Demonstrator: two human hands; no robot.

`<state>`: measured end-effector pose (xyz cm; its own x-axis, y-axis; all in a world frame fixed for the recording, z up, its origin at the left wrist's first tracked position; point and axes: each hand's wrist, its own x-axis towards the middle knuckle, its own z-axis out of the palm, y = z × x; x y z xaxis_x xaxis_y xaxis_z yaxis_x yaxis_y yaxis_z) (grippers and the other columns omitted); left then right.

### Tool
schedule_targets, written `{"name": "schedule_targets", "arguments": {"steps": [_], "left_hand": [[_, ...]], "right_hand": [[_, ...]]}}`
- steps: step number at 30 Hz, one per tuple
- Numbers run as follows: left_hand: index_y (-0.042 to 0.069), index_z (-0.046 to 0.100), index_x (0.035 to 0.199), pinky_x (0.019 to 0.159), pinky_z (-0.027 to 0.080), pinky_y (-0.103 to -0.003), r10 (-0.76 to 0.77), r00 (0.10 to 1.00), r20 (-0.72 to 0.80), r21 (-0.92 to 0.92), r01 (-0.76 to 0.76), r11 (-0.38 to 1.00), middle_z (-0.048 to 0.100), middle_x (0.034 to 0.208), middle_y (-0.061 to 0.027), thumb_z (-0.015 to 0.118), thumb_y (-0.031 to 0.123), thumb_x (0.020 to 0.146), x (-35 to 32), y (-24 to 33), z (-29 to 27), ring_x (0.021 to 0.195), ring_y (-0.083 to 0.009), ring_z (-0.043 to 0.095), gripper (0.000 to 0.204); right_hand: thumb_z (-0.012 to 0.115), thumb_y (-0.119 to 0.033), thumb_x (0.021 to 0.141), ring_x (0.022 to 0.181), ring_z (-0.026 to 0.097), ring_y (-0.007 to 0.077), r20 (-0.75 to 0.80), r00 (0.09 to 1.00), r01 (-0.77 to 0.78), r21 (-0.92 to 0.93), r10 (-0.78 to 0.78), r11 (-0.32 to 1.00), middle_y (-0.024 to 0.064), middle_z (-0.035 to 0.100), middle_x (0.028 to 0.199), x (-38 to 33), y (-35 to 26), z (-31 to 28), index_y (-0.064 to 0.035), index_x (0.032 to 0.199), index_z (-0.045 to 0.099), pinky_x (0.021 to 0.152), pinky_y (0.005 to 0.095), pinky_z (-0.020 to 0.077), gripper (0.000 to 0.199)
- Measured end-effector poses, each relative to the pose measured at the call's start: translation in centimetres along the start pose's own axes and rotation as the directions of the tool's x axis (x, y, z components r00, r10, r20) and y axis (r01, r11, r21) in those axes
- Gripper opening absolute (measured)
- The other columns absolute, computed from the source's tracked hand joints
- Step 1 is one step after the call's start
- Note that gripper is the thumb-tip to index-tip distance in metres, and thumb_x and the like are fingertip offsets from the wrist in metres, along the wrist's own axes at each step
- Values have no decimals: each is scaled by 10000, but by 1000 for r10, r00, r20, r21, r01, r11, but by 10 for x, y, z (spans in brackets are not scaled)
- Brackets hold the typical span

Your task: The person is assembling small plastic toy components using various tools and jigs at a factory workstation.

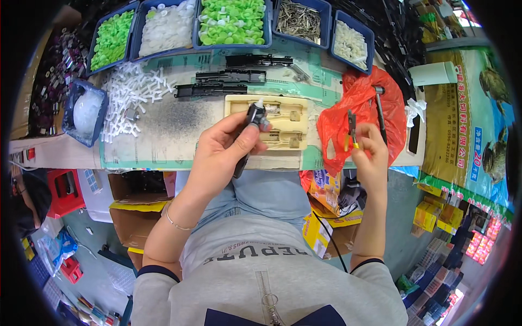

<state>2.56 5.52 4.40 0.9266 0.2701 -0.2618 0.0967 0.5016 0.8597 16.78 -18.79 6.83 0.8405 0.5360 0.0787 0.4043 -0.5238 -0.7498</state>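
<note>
My left hand [223, 149] grips a long black plastic part [251, 122] with a white tip, held upright over a cream-coloured jig block [291, 122] on the bench. My right hand [370, 149] pinches a small tool with yellow handles [352, 133] just in front of a red plastic bag [359, 100]. A dark metal tool [379, 108] lies on that bag. Three more black parts [217, 84] lie in a row behind the jig.
Blue bins along the back hold green caps [231, 22], white caps [166, 30], metal pins [299, 19] and white pieces [350, 43]. A heap of white T-shaped pieces [130, 98] lies at the left beside a blue tub [84, 111]. Cardboard boxes [136, 209] stand under the bench. Another person [24, 201] is at far left.
</note>
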Motion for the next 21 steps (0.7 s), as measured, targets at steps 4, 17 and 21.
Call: {"name": "schedule_targets", "arguments": {"steps": [4, 17, 21], "left_hand": [[1, 527, 1275, 748, 485, -232, 52, 999, 3, -41, -52, 998, 635, 1006, -39, 568, 189, 947, -2, -1, 5, 847, -79, 578, 380], [-1, 599, 1136, 690, 479, -230, 221, 960, -171, 180, -190, 965, 639, 933, -31, 570, 174, 945, -21, 3, 0, 757, -71, 556, 261], [-19, 596, 1086, 651, 485, -252, 382, 916, -123, 475, -284, 833, 652, 909, -82, 579, 105, 915, -26, 6, -10, 730, -106, 586, 212]], "right_hand": [[438, -208, 734, 1196, 503, 358, 362, 925, -325, 600, 114, 731, 281, 559, 1208, 8, 4, 20, 24, 666, 525, 1042, 415, 351, 257], [470, -321, 877, 814, 566, 216, 519, 837, -545, 754, 176, 367, 131, 554, 974, -4, -53, 48, -71, 723, 446, 789, 306, 434, 294], [618, -312, 815, 843, 542, 182, 648, 761, -575, 650, 33, 498, 119, 562, 959, -7, -57, 63, 37, 867, 614, 750, 275, 412, 354]]}}
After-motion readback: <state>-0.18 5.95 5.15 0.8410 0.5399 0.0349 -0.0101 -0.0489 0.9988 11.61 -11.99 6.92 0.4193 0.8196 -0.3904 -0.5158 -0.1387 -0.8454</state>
